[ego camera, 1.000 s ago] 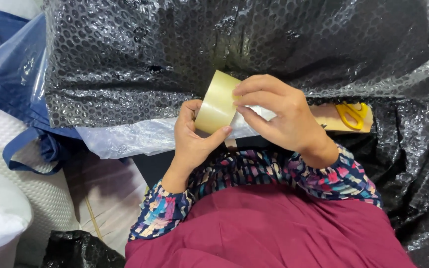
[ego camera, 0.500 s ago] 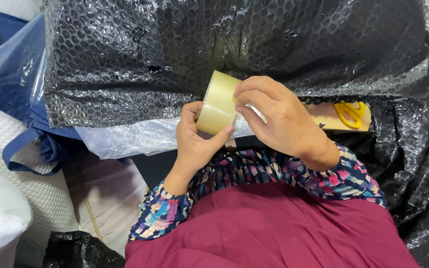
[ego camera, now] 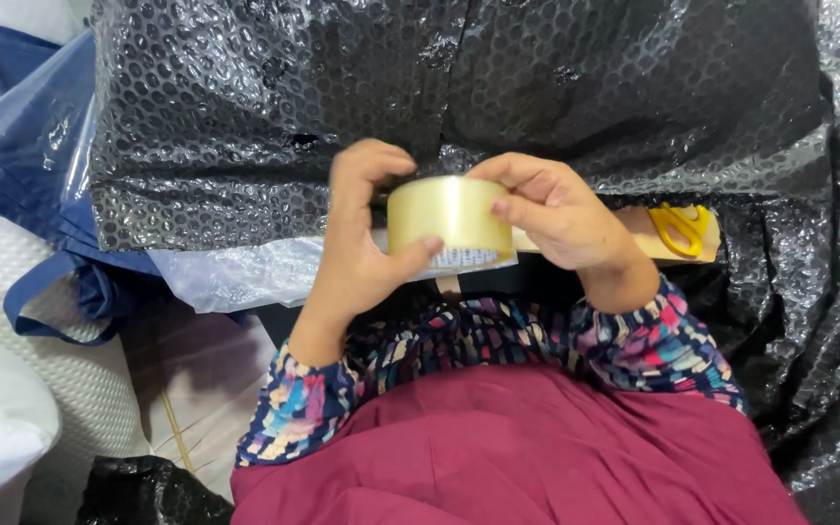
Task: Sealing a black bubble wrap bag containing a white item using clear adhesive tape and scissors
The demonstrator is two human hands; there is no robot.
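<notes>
Roll of clear packing tape (ego camera: 449,216), glossy, yellowish, cylindrical; held upright between both hands above a bundle of black bubble wrap (ego camera: 459,97). Left hand (ego camera: 357,243) clasps its side, thumb on the rim; right hand (ego camera: 556,209) pinches the opposite edge. Yellow-handled scissors (ego camera: 680,226) lie just right.

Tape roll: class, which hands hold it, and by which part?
Both hands: the left hand and right hand grip the tape roll by its outer band and edges.
</notes>
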